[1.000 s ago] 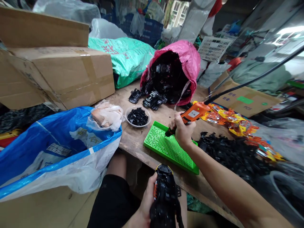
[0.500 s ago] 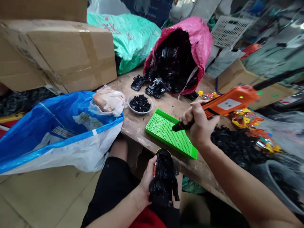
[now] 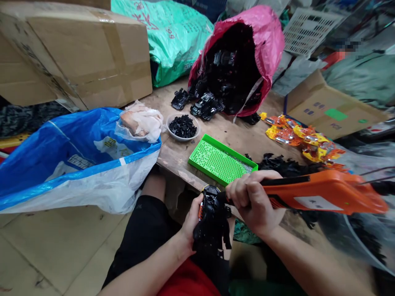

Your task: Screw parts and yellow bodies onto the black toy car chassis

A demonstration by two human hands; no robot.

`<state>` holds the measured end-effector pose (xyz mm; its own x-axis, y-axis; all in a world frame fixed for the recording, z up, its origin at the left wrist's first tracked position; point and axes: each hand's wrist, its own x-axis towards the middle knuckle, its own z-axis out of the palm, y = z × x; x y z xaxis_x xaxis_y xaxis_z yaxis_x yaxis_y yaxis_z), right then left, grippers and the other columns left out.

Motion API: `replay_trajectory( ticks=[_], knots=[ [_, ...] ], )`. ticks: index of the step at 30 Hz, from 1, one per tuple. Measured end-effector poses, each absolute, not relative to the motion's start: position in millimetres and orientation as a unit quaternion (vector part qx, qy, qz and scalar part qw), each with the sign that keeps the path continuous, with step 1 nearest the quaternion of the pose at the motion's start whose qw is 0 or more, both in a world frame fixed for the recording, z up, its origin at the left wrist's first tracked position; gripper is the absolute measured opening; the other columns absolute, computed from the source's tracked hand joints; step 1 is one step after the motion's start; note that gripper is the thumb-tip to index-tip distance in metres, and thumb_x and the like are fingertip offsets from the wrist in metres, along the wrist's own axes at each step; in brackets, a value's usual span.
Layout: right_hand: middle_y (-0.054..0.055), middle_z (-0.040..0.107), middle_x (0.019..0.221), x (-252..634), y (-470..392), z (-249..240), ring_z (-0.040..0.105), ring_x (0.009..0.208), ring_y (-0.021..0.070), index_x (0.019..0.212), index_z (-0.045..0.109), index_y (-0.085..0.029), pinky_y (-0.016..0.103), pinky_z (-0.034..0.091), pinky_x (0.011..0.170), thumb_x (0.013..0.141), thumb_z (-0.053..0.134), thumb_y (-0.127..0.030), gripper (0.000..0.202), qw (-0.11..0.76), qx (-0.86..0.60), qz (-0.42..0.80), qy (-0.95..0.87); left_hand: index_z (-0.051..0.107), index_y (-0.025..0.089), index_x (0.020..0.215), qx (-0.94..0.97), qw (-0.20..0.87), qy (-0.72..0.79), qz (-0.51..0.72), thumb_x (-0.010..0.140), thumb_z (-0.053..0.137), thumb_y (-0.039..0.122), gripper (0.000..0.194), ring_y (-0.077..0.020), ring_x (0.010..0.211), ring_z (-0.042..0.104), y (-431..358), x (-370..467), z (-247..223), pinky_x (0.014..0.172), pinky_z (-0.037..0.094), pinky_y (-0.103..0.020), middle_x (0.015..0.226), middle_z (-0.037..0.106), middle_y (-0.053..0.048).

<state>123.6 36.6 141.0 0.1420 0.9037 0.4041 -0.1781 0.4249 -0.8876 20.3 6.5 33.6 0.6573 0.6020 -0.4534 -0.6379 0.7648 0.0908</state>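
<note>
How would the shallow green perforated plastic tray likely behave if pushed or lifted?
The shallow green perforated plastic tray would probably stay fairly stiff, given its straight raised walls. Its low, wide shape suggests sliding rather than tipping when pushed. The small shiny pieces scattered inside might shift or spill if it tilted.

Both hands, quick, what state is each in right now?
Left hand: closed, holding the black toy car by its side.
Right hand: closed around the grip of the orange tool.
</note>
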Motion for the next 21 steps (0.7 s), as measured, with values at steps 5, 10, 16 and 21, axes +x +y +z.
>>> replay_trajectory(
  ticks=[5,10,16,21],
  knots=[
    [-0.009,0.049,0.053,119,39,133,0.045,0.042,0.0083,0.086,0.058,-0.025,0.025,0.045,0.048,0.096,0.065,-0.025,0.012,0.659,-0.345,0.411,-0.527,0.070,0.015,0.082,-0.038,0.913,0.238,0.328,0.092,0.057,0.059,0.047,-0.0157,0.065,0.058,5,20,33,0.075,0.047,-0.028,0.069,0.066,-0.002],
    [-0.009,0.049,0.053,117,41,126,0.046,0.042,0.0083,0.088,0.057,-0.025,0.025,0.046,0.049,0.096,0.064,-0.023,0.010,0.654,-0.359,0.403,-0.531,0.072,0.016,0.086,-0.035,0.910,0.226,0.345,0.091,0.060,0.057,0.043,-0.0200,0.081,0.064,5,20,36,0.088,0.046,-0.029,0.075,0.069,-0.003],
    [-0.008,0.049,0.055,118,41,122,0.046,0.043,0.0084,0.088,0.057,-0.023,0.024,0.045,0.047,0.096,0.062,-0.021,0.009,0.642,-0.347,0.420,-0.540,0.073,0.014,0.087,-0.032,0.897,0.248,0.364,0.080,0.074,0.055,0.042,-0.0224,0.085,0.065,7,20,41,0.088,0.046,-0.030,0.075,0.070,-0.002],
    [-0.009,0.049,0.056,117,41,123,0.046,0.043,0.0081,0.088,0.057,-0.023,0.025,0.046,0.048,0.096,0.062,-0.021,0.009,0.643,-0.349,0.416,-0.541,0.074,0.014,0.087,-0.027,0.896,0.242,0.372,0.081,0.074,0.052,0.038,-0.0234,0.088,0.066,8,19,44,0.090,0.046,-0.031,0.079,0.072,-0.003]
  ],
)
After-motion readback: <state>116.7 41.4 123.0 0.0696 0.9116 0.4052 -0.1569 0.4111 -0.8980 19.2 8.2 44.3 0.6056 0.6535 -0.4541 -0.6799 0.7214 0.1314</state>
